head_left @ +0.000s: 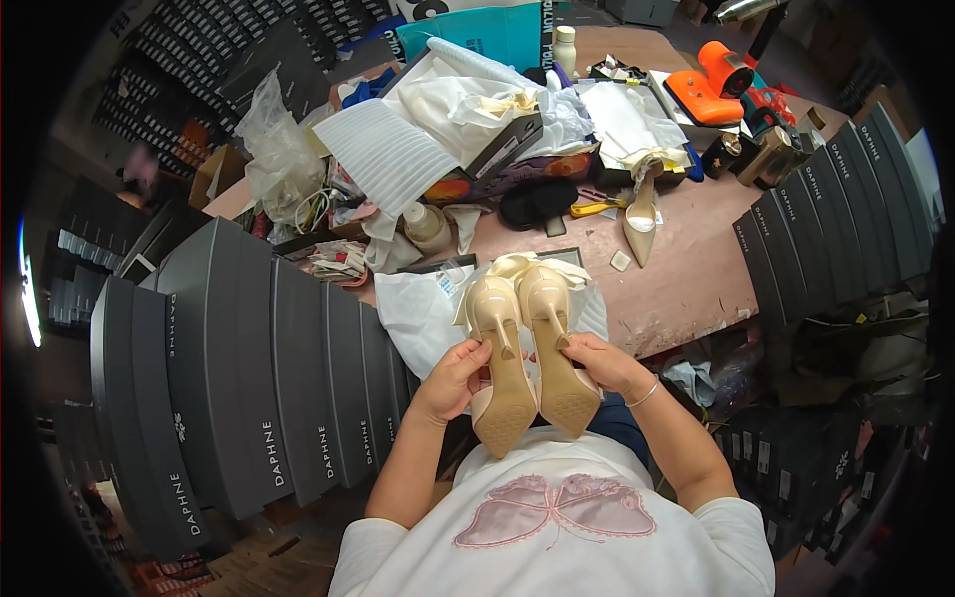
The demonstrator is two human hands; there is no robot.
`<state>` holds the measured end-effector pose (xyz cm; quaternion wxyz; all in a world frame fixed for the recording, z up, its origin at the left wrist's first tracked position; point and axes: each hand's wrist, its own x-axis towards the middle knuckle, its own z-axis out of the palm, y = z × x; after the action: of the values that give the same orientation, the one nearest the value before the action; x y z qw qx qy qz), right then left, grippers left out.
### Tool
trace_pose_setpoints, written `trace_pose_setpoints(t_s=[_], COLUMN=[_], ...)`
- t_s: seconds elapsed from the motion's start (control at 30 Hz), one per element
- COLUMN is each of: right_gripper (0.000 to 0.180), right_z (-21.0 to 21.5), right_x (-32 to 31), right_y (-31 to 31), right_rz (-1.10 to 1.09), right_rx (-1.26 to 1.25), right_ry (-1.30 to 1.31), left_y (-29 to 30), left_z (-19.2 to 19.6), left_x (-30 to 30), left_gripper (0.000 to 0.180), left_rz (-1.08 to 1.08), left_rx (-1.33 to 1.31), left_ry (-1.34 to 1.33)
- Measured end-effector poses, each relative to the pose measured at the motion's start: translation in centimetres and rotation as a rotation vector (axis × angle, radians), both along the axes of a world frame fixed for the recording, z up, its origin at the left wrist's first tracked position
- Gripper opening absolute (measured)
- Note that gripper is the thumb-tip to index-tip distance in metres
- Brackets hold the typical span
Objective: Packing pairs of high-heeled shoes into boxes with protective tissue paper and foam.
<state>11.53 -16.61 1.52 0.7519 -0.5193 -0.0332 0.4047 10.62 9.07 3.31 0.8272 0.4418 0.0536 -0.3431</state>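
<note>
Two shiny cream shoes (504, 403) are being held up side by side, just in front of a white shirt (597, 567), and the clock is being read from them. The left one is being gripped by the left hand (458, 373), with the thumb (475, 354) being placed near the thin heel (505, 333). The right one is being gripped by the right hand (609, 366), and a bracelet (647, 390) is being worn on that wrist. The flat bottoms (509, 398) are being turned up, and the pointed toes (500, 445) are being aimed at six o'clock. Soft cream bows (517, 265) are being shown at the twelve o'clock end. Just past them, the pink table (686, 298) is being partly covered by white paper (413, 313).

At one o'clock, another cream shoe (642, 237) is being held up by the table, near a yellow tool (594, 210). Farther that way, an orange tool (696, 95) is being seen. At twelve o'clock, white wrapping (433, 95) is being held in an open box (507, 146). At eleven, a small bottle (426, 229) is being seen. At ten, a clear plastic bag (274, 164) is being seen. Big grey boxes (234, 368) are being stood in a row at nine o'clock, and more grey boxes (836, 209) are being stood at two.
</note>
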Motion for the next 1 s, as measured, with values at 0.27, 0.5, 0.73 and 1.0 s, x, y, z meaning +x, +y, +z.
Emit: trace_pose_setpoints(t_s=[0.27,0.5,0.73,1.0], right_gripper=[0.025,0.026,0.049,0.065], right_z=[2.4,-3.7,-6.3,1.2], right_x=[0.3,5.6,7.2,1.4], right_y=[-3.0,-13.2,-10.4,1.8], right_rz=[-0.062,-0.265,-0.336,-0.284], right_rx=[-0.11,-0.604,-1.291,0.044], right_ry=[-0.191,-0.172,-1.009,0.027], left_y=[-1.1,-1.8,-2.2,-1.4], left_z=[0.0,-0.3,-0.9,2.5], left_x=[0.5,0.6,0.0,-0.3], left_gripper=[0.037,0.031,0.026,0.033], left_rz=[-0.019,-0.039,-0.075,0.102], left_rx=[-0.015,0.043,0.489,0.929], left_ry=[0.015,0.028,-0.271,-0.747])
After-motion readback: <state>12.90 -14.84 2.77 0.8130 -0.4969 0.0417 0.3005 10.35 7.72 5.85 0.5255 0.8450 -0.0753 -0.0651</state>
